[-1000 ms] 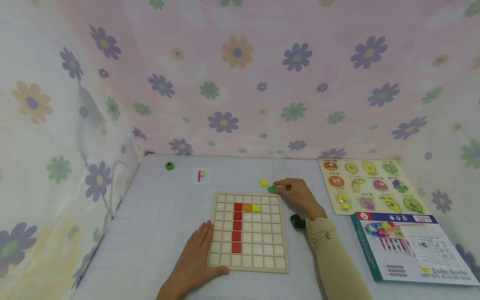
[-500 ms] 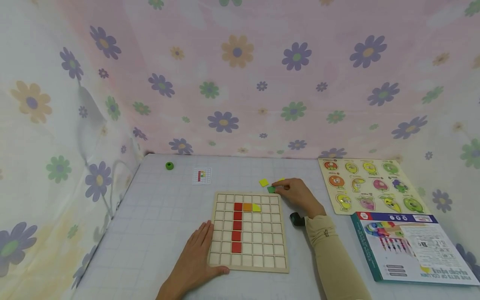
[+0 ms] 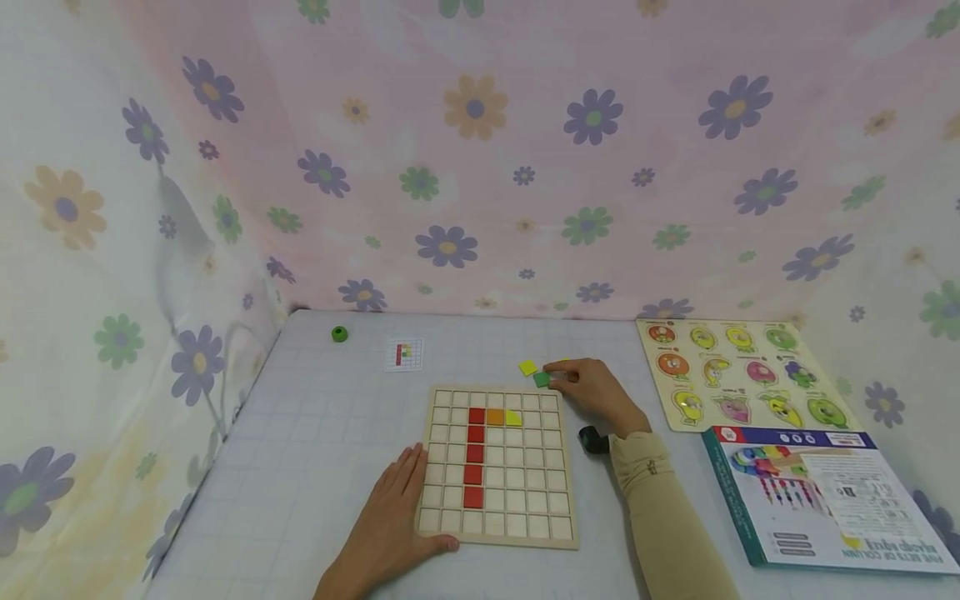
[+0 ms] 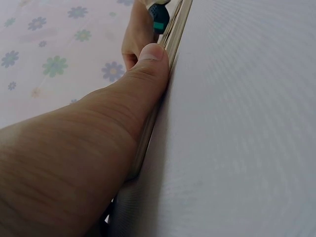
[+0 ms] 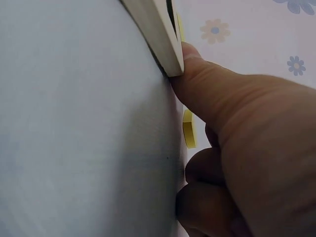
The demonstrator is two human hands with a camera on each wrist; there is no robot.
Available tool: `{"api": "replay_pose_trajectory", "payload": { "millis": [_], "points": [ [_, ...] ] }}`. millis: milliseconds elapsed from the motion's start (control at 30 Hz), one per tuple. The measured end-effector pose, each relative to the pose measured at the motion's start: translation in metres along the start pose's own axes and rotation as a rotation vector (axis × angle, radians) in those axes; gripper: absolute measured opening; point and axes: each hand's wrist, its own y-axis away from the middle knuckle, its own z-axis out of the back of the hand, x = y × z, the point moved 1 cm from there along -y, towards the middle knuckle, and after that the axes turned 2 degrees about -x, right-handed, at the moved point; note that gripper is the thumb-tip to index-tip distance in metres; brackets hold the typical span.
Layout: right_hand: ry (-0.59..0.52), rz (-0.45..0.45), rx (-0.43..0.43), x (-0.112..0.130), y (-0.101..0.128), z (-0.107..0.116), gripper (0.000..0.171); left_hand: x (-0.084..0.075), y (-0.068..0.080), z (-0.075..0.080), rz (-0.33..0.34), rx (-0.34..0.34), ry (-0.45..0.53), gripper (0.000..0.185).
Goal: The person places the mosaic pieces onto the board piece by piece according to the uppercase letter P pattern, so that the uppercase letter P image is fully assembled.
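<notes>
The left hand [image 3: 390, 525] is lying flat on the table [image 3: 315, 433] with its fingers straight and relaxed, its thumb pressing along the near left edge of the wooden board [image 3: 498, 467]; it is probably bracing the board so it does not slide while tiles go in. The left wrist view is showing that thumb [image 4: 148, 74] flush against the board's edge [image 4: 170, 39]. The board is sitting in the middle of the table, with a red column [image 3: 475, 454] running down it and an orange tile [image 3: 495, 416] and a yellow tile [image 3: 513, 417] lying in the same row as the column's top square. The right hand [image 3: 592, 390] is reaching just past the board's far right corner, its fingers curling down onto a green tile [image 3: 542, 379]; it appears to be pinching it, though the hold itself is too small to confirm. A loose yellow tile [image 3: 528, 367] is lying just beside the green one, and the right wrist view is showing a yellow piece [image 5: 188, 129] near the curled fingers [image 5: 207, 197]. A small pattern card [image 3: 403, 354] is lying beyond the board, likely there as a reference. A green ring [image 3: 339, 334] is sitting far left, and a fruit puzzle [image 3: 738, 371] and a box [image 3: 825, 496] are lying to the right, well apart.
</notes>
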Motion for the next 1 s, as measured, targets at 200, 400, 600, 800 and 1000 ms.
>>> {"api": "replay_pose_trajectory", "payload": {
  "millis": [200, 400, 600, 800, 1000],
  "points": [
    [0.0, 0.008, 0.035, 0.004, -0.002, 0.003, 0.039, 0.0, 0.0, 0.002, -0.005, 0.007, -0.002, 0.132],
    [0.042, 0.027, 0.07, 0.006, -0.005, 0.005, 0.037, -0.001, 0.0, 0.003, 0.004, 0.014, -0.001, 0.131],
    [0.096, 0.073, 0.087, 0.008, -0.007, 0.005, 0.034, 0.0, 0.0, 0.001, 0.013, 0.018, 0.003, 0.131],
    [0.167, 0.099, 0.101, 0.01, -0.01, 0.004, 0.034, 0.0, 0.0, 0.0, 0.019, 0.028, 0.006, 0.132],
    [0.174, 0.097, 0.092, 0.011, -0.011, 0.002, 0.033, -0.001, 0.0, 0.0, 0.009, 0.015, 0.013, 0.131]
  ]
}}
